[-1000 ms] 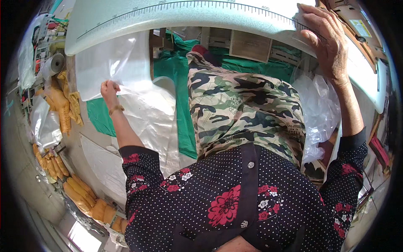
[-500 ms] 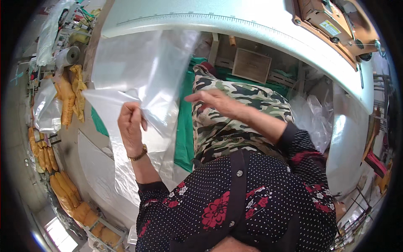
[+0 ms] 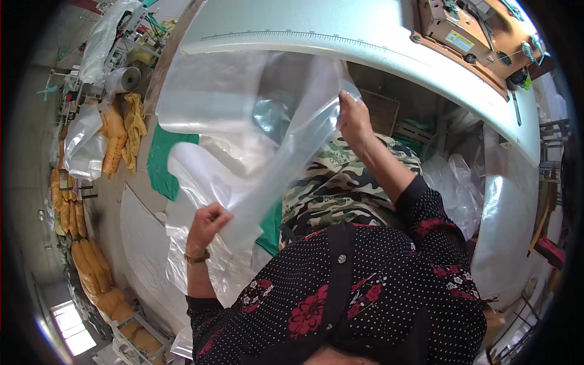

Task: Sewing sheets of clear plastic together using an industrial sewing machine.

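1. Left hand (image 3: 208,225): fingers curled closed, thumb pressed against them, gripping the near end of a clear plastic sheet (image 3: 292,164). A watch (image 3: 197,257) sits on the wrist directly below this hand.
2. Right hand (image 3: 354,117): fingers bent and drawn together, pinching the far end of the same sheet. This hand is farther from the body than the left.
3. The clear plastic sheet spans diagonally between both hands, raised above the lap. Its middle is blurred, and a loose flap curls out beyond the left hand.
4. Layered plastic film (image 3: 207,91) hangs beyond the left hand, at the table edge. Whether it joins the held sheet cannot be determined.
5. Crinkled pale film (image 3: 176,261) lies beside the left hand and below it.
6. Camouflage-patterned cloth (image 3: 334,194) covers the lap, between the hands and the torso.
7. Green sheeting (image 3: 164,161) shows beyond the left hand, slightly to its left.
8. A pale worktable (image 3: 340,18) extends beyond both hands. A measuring scale (image 3: 304,35) runs along its near side, past the right hand.
9. A brown machine (image 3: 453,30) stands on the table, beyond the right hand and to its right.
10. Bunched clear plastic (image 3: 453,179) lies to the right of the right hand, nearer the body.
11. Well left of the left hand, and farther out: a pale roll (image 3: 125,79) and yellow-orange material (image 3: 114,143).
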A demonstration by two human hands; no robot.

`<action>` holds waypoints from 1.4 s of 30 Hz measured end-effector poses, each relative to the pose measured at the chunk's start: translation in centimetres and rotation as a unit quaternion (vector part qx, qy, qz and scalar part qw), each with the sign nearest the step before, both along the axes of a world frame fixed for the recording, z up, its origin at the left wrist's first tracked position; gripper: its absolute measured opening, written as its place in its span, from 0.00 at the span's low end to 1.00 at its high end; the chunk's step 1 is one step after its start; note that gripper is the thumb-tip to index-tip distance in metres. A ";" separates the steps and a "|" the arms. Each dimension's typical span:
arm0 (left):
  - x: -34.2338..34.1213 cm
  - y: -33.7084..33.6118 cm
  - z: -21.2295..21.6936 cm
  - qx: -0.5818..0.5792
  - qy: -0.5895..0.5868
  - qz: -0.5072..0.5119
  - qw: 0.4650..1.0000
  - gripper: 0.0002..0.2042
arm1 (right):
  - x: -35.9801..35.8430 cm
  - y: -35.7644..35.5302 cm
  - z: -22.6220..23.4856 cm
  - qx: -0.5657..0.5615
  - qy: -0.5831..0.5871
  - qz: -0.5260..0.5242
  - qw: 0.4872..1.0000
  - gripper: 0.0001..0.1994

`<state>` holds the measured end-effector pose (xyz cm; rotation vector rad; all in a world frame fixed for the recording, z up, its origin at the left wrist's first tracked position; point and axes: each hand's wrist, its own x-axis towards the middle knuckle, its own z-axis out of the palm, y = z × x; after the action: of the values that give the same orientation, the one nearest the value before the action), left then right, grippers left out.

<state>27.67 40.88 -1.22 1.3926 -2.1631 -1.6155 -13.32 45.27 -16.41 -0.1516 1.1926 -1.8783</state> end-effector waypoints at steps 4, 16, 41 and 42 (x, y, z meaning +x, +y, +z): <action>0.1 -0.6 -0.3 -0.418 -0.427 -0.129 0.791 0.08 | 5.4 7.0 3.9 -0.097 0.226 0.171 0.954 0.14; -23.5 3.8 1.5 -0.348 -0.006 -0.275 0.896 0.39 | 13.5 10.5 5.5 -0.090 0.862 0.425 0.260 0.13; -19.8 6.7 -15.9 -0.076 0.116 -0.285 0.948 0.23 | -2.7 13.4 -12.3 0.255 0.076 0.194 0.944 0.14; -19.8 6.8 -15.6 -0.044 0.113 -0.236 0.964 0.24 | -2.7 13.3 -11.2 0.253 0.119 0.164 0.946 0.14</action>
<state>7.87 47.65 -16.81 0.6538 -2.5073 -1.6836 -16.06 58.52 -27.58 -0.2789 1.6657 -1.2450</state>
